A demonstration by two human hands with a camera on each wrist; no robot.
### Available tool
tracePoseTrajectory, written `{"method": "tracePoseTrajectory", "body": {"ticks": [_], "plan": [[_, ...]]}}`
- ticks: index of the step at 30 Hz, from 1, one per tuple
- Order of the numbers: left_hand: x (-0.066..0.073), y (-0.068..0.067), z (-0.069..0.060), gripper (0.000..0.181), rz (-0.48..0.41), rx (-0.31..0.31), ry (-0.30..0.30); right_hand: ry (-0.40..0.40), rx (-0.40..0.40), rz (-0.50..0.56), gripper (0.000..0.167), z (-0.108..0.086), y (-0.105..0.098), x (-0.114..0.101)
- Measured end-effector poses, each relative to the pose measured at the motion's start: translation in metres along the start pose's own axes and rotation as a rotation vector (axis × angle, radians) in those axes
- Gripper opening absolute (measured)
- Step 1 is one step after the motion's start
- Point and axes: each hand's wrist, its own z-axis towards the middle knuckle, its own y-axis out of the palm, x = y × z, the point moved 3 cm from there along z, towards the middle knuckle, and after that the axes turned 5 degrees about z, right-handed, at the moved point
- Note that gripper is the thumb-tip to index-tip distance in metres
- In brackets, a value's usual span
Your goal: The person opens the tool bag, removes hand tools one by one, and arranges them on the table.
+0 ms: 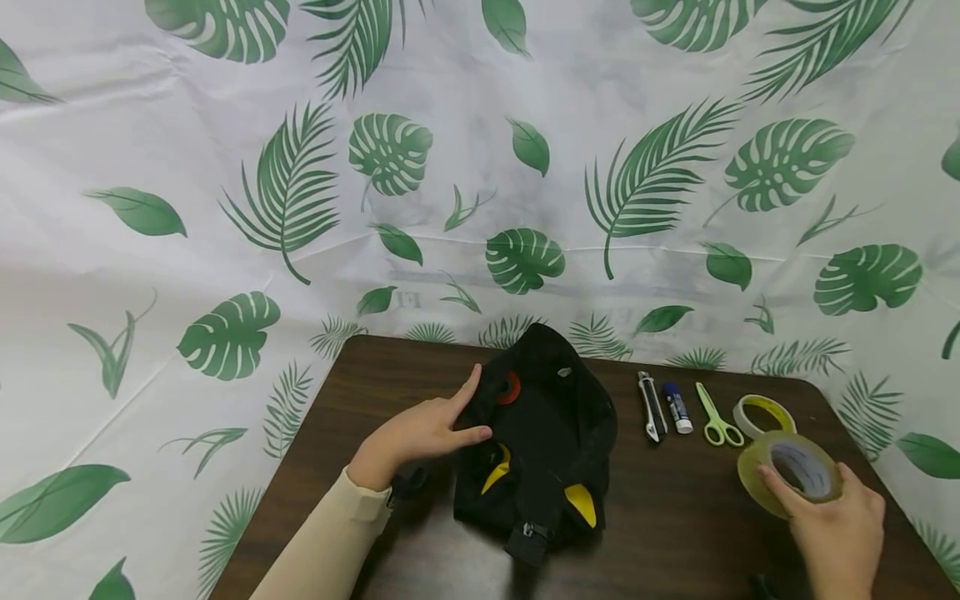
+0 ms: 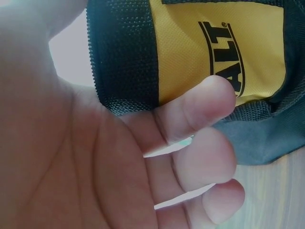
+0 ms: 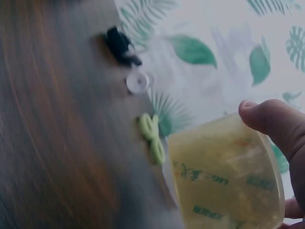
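Note:
A black tool bag [image 1: 536, 442] with yellow patches stands in the middle of the table, its top spread open. My left hand [image 1: 420, 433] rests against the bag's left side, thumb and index finger spread apart at its rim. In the left wrist view, the other fingers bend loosely beside the bag's yellow panel [image 2: 183, 52] and grip nothing. Over at the right, my right hand [image 1: 843, 517] holds a wide roll of clear yellowish packing tape [image 1: 757, 471], raised above the table. Green print shows on the tape roll [image 3: 224, 186] in the right wrist view.
Along the table's [image 1: 675, 517] back right lie a utility knife [image 1: 651, 407], a blue-capped glue stick [image 1: 677, 408], light green scissors [image 1: 717, 421] and a narrower tape roll [image 1: 742, 417]. Inside the bag is a red ring-shaped thing [image 1: 513, 388]. A leaf-patterned sheet [image 1: 450, 242] hangs behind.

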Motion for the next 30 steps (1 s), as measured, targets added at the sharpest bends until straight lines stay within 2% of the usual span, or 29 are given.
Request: {"method": "tracePoseTrajectory", "body": {"ticks": [6, 14, 21, 23, 26, 28, 30], "plan": [[-0.002, 0.001, -0.001, 0.105, 0.0, -0.001, -0.005, 0.034, 0.01, -0.028, 0.118, 0.008, 0.002, 0.015], [-0.003, 0.001, -0.002, 0.105, -0.002, 0.003, -0.001, 0.11, -0.094, -0.044, 0.125, 0.013, 0.011, 0.029], [-0.005, 0.002, -0.002, 0.106, 0.002, 0.0, 0.0, 0.07, -0.12, 0.017, 0.121, 0.011, 0.017, 0.029], [-0.006, 0.003, -0.002, 0.106, -0.002, 0.001, 0.0, 0.04, -0.071, 0.035, 0.116, 0.009, 0.016, 0.025], [-0.007, 0.005, -0.001, 0.105, -0.005, 0.0, 0.001, -0.043, 0.064, 0.069, 0.1, 0.0, 0.012, 0.009], [-0.005, 0.004, 0.0, 0.105, -0.005, 0.0, 0.003, -0.156, 0.165, 0.096, 0.084, -0.011, 0.009, -0.01], [-0.003, 0.003, 0.001, 0.105, -0.002, 0.003, 0.008, -0.298, 0.201, 0.135, 0.068, -0.026, 0.009, -0.035]]}}
